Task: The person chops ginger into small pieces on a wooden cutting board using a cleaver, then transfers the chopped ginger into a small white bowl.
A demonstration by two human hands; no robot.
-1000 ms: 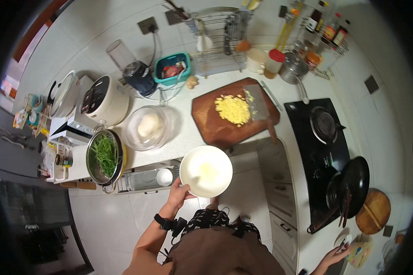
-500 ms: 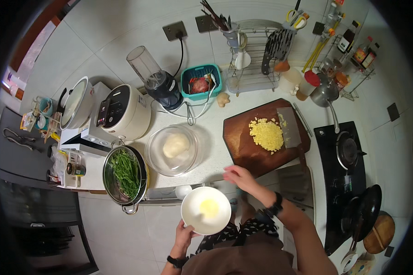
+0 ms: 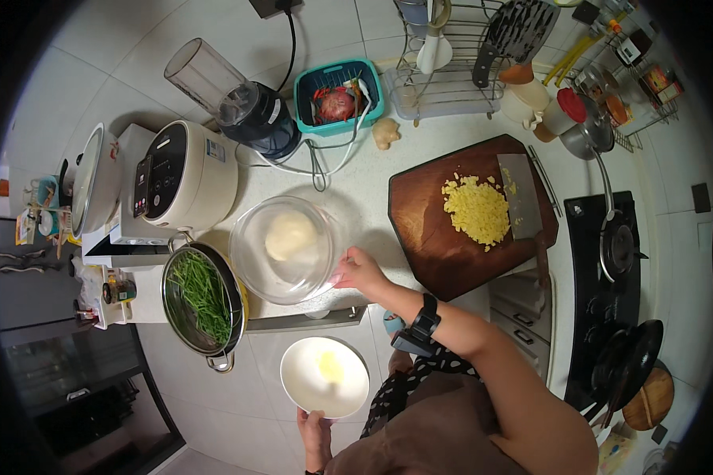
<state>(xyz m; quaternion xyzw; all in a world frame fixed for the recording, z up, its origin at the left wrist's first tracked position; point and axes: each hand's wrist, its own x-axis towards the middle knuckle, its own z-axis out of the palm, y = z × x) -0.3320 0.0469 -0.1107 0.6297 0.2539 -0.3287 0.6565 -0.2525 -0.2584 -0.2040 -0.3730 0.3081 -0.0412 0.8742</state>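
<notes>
Right hand (image 3: 358, 269): fingers curled onto the near right rim of the clear glass mixing bowl (image 3: 287, 250), thumb side hidden, so how firm the hold is I cannot tell
Clear glass mixing bowl: stands on the pale worktop (image 3: 356, 198) close to its front edge, a pale lump of dough (image 3: 290, 235) inside
Left hand (image 3: 315, 430): fingers closed under the near rim of the round white plate (image 3: 325, 377), held out over the floor below the worktop edge; a yellow smear sits in its middle
Risk, bowl: smooth glass gripped at one rim point only; a pull toward the edge could tip it or let it slide off
Risk, plate: held one-handed at its rim; a tilt would let it drop
Neighbours: steel pot of green vegetables (image 3: 202, 301) just beside the bowl on its left, a likely knock if the bowl swings
Farther off: dark wooden chopping board (image 3: 451, 237) with chopped yellow pieces (image 3: 477, 210) and a cleaver (image 3: 521, 198), well clear
</notes>
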